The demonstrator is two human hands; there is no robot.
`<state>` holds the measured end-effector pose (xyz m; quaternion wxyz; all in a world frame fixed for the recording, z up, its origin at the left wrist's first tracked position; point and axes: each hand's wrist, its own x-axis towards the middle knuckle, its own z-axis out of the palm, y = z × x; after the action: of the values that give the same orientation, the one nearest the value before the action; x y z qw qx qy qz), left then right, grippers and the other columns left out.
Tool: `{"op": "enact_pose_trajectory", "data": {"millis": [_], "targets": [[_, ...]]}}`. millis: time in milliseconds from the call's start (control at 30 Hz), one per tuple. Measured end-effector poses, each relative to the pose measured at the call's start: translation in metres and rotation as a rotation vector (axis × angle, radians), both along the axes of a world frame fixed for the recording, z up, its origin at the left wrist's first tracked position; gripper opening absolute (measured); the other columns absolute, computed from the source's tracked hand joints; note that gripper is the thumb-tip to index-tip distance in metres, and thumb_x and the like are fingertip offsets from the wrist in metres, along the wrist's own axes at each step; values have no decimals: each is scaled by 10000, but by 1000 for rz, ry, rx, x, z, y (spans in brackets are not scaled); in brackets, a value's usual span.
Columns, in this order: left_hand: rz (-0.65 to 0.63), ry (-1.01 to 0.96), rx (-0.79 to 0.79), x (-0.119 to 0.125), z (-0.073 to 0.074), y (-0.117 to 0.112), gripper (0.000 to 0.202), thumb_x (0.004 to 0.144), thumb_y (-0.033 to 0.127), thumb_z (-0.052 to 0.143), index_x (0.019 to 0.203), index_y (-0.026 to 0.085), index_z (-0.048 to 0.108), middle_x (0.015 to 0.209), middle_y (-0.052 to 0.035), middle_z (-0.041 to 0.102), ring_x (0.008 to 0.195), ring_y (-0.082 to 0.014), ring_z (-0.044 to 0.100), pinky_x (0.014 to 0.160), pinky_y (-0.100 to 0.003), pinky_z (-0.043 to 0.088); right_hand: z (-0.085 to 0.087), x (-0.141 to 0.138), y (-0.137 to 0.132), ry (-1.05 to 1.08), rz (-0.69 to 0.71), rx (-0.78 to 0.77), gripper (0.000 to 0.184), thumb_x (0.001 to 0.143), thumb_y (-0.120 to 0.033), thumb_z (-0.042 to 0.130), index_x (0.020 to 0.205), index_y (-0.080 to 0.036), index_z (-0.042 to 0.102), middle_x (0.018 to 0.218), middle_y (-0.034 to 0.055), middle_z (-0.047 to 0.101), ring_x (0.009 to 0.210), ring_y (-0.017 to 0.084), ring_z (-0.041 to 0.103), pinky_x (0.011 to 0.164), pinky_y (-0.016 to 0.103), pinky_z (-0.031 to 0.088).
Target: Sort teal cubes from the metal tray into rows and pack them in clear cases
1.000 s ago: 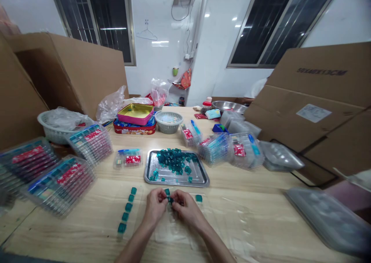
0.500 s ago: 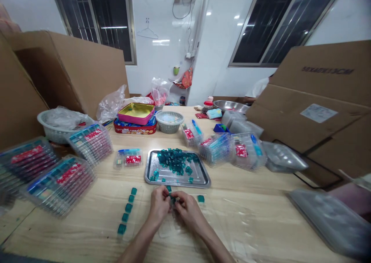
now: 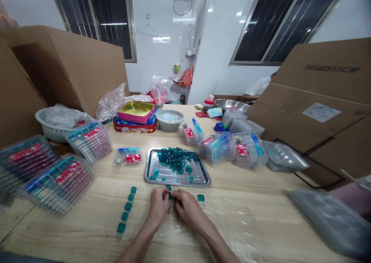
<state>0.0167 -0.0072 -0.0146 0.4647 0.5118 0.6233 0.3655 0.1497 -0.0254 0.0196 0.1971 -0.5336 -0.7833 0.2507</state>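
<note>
My left hand (image 3: 159,205) and my right hand (image 3: 188,208) meet over a clear plastic blister tray (image 3: 165,230) on the table. Fingertips of both hands pinch a small teal translucent piece (image 3: 170,196), which they partly cover. Just beyond sits another teal square (image 3: 168,187). To the left, a column of several teal squares (image 3: 128,207) lies in a clear tray. A single teal square (image 3: 201,198) rests right of my hands. Behind them, a metal tray (image 3: 199,175) carries a heap of teal pieces (image 3: 174,160).
Stacks of filled clear cases (image 3: 62,183) stand at left, and more cases (image 3: 216,149) at right. One small case (image 3: 129,157) lies left of the metal tray. Empty clear trays (image 3: 327,220) are piled at right. Cardboard boxes (image 3: 87,69) flank the table; baskets (image 3: 169,125) and tins stand behind.
My fingers have shifted slightly around the teal piece, the right fingers curling in closer. The view has tilted a little; the other things lie as before.
</note>
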Motion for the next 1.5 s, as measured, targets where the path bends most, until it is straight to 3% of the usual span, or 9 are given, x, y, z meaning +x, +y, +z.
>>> {"op": "enact_pose_trajectory", "data": {"millis": [133, 267, 400, 633, 967, 1133, 1233, 1400, 1500], "targets": [[11, 4, 35, -2, 5, -2, 194, 722, 258, 467, 688, 130, 610, 581, -3, 575, 576, -15, 509, 560, -86, 356, -12, 7, 8, 148, -49, -48, 403, 679, -108, 441, 1013, -161, 660, 917, 84, 652, 895, 220, 583, 826, 327, 415], [47, -43, 80, -7, 18, -12, 206, 705, 280, 501, 782, 134, 625, 744, -19, 624, 645, -15, 529, 592, -88, 388, -19, 11, 9, 589, -116, -276, 342, 636, -173, 575, 968, -137, 652, 816, 70, 647, 738, 194, 600, 673, 305, 466], [-66, -239, -26, -7, 32, -26, 269, 645, 264, 569, 863, 123, 639, 857, -36, 641, 712, -26, 563, 638, -101, 439, -17, 8, 3, 939, -142, -417, 377, 555, -244, 741, 904, -145, 636, 790, 56, 652, 714, 165, 611, 692, 295, 483], [-13, -476, -127, -7, 43, -30, 245, 534, 198, 666, 730, 86, 572, 687, 7, 602, 617, -9, 538, 591, -93, 418, -14, 3, 0, 999, -198, -455, 435, 476, -254, 809, 851, -147, 617, 751, 39, 635, 701, 157, 604, 678, 292, 490], [-67, -712, -235, -8, 56, -33, 399, 463, 288, 749, 717, 115, 495, 577, 51, 526, 485, 7, 469, 481, -110, 351, 2, 4, -4, 1128, -80, -550, 362, 513, -238, 797, 724, -155, 515, 657, -24, 548, 588, 97, 529, 572, 214, 428], [-47, -603, -194, -12, 54, -28, 353, 472, 271, 721, 700, 113, 503, 532, 58, 508, 452, 15, 438, 450, -107, 324, 3, 7, 0, 1122, -94, -671, 397, 530, -332, 785, 777, -155, 530, 690, -13, 558, 578, 93, 526, 601, 243, 457], [-44, -477, -210, -12, 47, -29, 250, 504, 218, 654, 677, 121, 502, 483, 69, 478, 418, 13, 406, 425, -107, 285, -2, 8, 2, 1040, -81, -645, 360, 555, -335, 747, 746, -155, 500, 647, -22, 537, 541, 92, 509, 557, 232, 432], [-75, -143, -174, -6, 27, -33, 97, 539, 104, 520, 634, 121, 529, 481, 63, 465, 447, 15, 413, 473, -94, 270, -13, 6, 0, 620, -30, -355, 89, 631, -141, 527, 708, -156, 488, 620, -20, 496, 567, 106, 471, 525, 204, 350], [-80, 66, -91, -6, 19, -33, 100, 562, 88, 489, 618, 114, 567, 519, 43, 493, 490, 23, 401, 512, -86, 243, -18, 4, -4, 333, -56, -172, 132, 646, -69, 448, 722, -159, 507, 670, 5, 538, 648, 132, 496, 587, 217, 348]]}}
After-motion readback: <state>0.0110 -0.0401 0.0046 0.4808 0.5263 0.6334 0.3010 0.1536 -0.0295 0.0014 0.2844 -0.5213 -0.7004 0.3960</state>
